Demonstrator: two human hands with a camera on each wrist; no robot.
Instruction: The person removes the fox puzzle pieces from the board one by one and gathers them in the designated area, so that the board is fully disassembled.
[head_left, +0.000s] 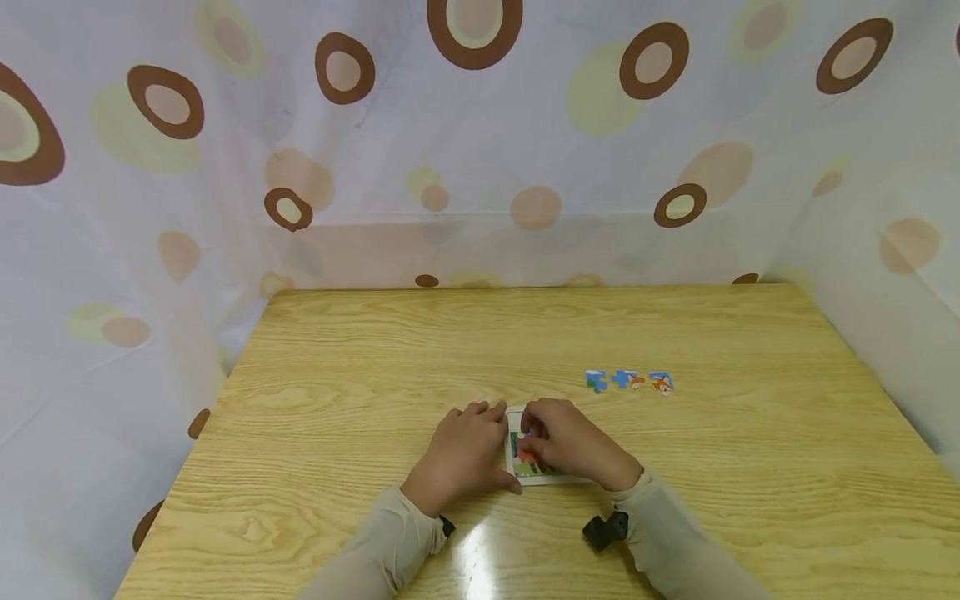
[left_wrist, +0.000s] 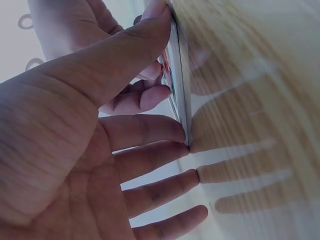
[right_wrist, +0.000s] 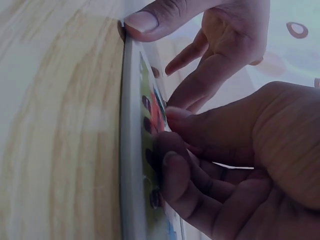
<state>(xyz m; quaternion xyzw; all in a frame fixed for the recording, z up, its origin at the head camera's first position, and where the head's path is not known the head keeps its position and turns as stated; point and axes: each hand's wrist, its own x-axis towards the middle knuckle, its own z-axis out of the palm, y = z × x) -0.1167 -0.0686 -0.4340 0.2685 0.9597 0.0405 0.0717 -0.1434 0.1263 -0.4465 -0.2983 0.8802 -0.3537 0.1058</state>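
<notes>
A small jigsaw puzzle in a white-rimmed tray (head_left: pixel 551 481) lies flat on the table, its picture red, green and blue. My left hand (head_left: pixel 465 454) stands at the tray's left side with straight fingers; the thumb (left_wrist: pixel 157 25) touches the near corner, and fingertips rest by the far end. Over the picture, my right hand (head_left: pixel 570 437) is bent, thumb and forefinger pinching a reddish puzzle piece (right_wrist: pixel 156 112) at the tray's surface. The right hand covers much of the picture, and the piece's outline is mostly hidden.
Three loose puzzle pieces lie in a row beyond the tray to the right: a blue-green one (head_left: pixel 596 381), a blue one with orange (head_left: pixel 628 379) and an orange-and-blue one (head_left: pixel 662 382). A patterned curtain (head_left: pixel 480 167) borders the wooden table (head_left: pixel 360 350).
</notes>
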